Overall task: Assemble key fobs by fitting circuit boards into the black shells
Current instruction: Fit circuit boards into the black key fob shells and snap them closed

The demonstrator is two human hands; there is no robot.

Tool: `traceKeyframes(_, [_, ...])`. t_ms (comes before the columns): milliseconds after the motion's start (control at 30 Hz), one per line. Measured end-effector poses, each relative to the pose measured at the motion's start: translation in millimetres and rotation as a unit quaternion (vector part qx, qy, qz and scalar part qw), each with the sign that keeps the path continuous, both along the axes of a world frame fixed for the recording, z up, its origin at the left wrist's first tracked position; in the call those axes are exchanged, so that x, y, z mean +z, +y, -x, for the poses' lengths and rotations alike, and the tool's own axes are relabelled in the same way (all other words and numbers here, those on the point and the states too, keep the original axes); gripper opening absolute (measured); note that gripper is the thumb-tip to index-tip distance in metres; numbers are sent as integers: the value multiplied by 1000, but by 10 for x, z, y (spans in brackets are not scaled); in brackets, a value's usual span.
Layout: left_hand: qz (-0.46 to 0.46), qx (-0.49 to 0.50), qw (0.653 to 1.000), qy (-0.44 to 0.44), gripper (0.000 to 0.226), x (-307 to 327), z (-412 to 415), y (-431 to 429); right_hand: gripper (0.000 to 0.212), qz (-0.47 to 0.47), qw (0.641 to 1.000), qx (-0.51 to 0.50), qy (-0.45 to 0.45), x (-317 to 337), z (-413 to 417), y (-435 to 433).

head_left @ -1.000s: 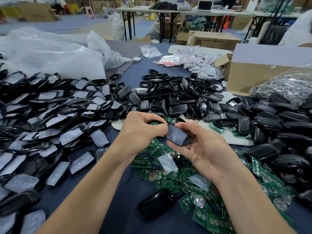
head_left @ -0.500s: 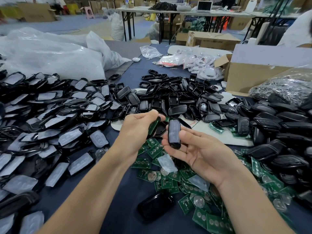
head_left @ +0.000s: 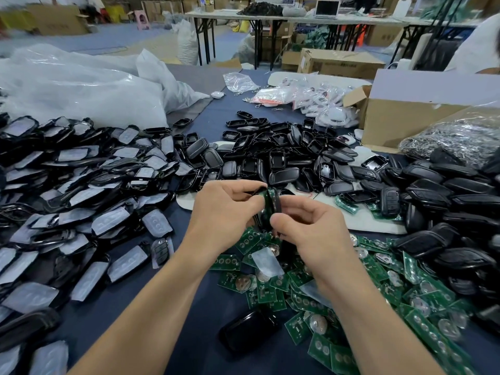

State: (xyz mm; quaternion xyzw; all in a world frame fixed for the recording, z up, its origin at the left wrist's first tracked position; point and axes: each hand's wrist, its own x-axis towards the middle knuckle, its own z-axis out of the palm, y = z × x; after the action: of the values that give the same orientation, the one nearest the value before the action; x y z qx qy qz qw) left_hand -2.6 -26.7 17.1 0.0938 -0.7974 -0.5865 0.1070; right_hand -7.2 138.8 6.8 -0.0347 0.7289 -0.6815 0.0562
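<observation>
Between our two hands, raised above the worktop, a green circuit board meets a black shell edge-on. Our left hand pinches the board from the left and our right hand pinches the shell from the right. Loose boards lie heaped just below.

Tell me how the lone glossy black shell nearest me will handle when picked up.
The lone black shell looks glossy, so probably slippery in a pinch. Its domed back suggests it may rock or slide if pushed. Likely light and stiff, seemingly moulded plastic.
</observation>
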Motion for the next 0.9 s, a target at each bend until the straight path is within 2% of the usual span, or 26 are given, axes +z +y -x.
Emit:
traceKeyframes(167, [-45,-43,998,-17,24,14,-8,39,29,-78,992,-30,93,-17,-37,-47])
traceKeyframes(300, [-111,-117,986,-42,42,41,-17,1,32,-85,990,-54,100,-26,-6,-18])
traceKeyframes(400, [-100,-145,984,-37,42,31,-20,-25,35,-82,991,-49,93,-27,13,-5])
traceKeyframes(600, [-111,-128,986,6,44,-6,10,-67,39,-94,990,-35,102,-18,29,48])
traceKeyframes(900, [-69,-120,990,31,51,28,9,-65,40,-116,987,-27,112,-11,23,68])
